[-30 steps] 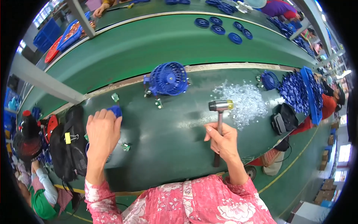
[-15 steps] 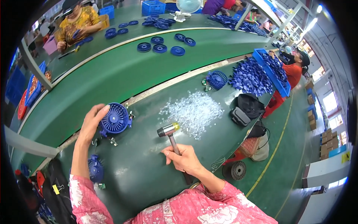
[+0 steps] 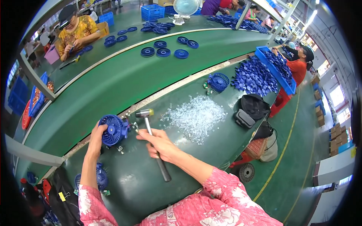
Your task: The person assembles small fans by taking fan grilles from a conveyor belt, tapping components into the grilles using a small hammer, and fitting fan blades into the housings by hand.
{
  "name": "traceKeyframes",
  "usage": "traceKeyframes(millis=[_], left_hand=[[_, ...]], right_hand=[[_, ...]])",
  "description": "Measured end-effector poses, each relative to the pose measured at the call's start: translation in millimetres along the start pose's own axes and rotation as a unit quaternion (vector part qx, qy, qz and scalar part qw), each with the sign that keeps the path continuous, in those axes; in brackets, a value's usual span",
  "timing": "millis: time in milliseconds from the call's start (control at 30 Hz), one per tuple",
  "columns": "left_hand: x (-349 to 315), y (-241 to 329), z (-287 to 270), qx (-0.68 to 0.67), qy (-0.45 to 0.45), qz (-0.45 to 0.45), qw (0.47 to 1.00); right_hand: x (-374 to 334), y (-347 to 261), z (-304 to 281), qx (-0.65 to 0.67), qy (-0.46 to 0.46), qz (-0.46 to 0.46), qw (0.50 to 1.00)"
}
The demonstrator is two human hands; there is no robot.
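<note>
My left hand (image 3: 95, 140) has its fingers wrapped on the side of a round blue fan housing (image 3: 112, 130), which is tilted on the bench. My right hand (image 3: 161, 145) grips a small hammer (image 3: 163, 169) by its handle. The hammer's metal head with a yellow tip points away from me, just right of the housing. Small circuit parts (image 3: 135, 127) on wires lie between the housing and my right fingertips; I cannot tell whether the fingertips touch them. Another blue fan part (image 3: 101, 177) sits partly hidden behind my left forearm.
A pile of clear plastic bits (image 3: 196, 116) covers the bench's middle. Beyond it are a blue fan cage (image 3: 218, 81), heaped blue pieces (image 3: 253, 77) and a black bag (image 3: 253, 107). Blue discs (image 3: 163, 52) rest on the green conveyor (image 3: 113, 88). Co-workers sit across and at far right.
My right hand has moved left with the hammer, bringing it close to the housing. The housing has turned and shifted slightly nearer to me, still in my left hand.
</note>
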State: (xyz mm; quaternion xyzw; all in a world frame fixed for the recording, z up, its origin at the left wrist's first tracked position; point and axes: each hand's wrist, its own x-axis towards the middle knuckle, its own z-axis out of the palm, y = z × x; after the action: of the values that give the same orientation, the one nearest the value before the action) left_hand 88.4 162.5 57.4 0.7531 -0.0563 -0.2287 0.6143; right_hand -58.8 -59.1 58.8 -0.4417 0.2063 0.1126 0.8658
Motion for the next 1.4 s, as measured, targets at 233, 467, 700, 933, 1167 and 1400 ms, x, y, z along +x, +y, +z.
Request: traceKeyframes(millis=[233, 467, 700, 933, 1167, 1400], left_hand=[[-3, 8, 13, -0.016, 0.038, -0.049, 0.998], [-2, 46, 38, -0.127, 0.005, -0.031, 0.991], [17, 141, 182, -0.106, -0.083, 0.038, 0.990], [28, 179, 350, -0.062, -0.205, 0.025, 0.976], [64, 140, 459, -0.086, -0.291, -0.063, 0.951], [78, 107, 471, -0.143, -0.367, -0.100, 0.914]], right_hand=[[40, 9, 35, 0.023, -0.018, -0.007, 1.000], [20, -29, 30, -0.009, 0.008, -0.105, 0.994], [-44, -119, -49, 0.002, 0.097, -0.277, 0.956], [-105, -177, -165, 0.024, 0.252, -0.362, 0.897], [-109, -198, -264, 0.046, 0.351, -0.317, 0.880], [-84, -208, -306, 0.037, 0.391, -0.280, 0.876]])
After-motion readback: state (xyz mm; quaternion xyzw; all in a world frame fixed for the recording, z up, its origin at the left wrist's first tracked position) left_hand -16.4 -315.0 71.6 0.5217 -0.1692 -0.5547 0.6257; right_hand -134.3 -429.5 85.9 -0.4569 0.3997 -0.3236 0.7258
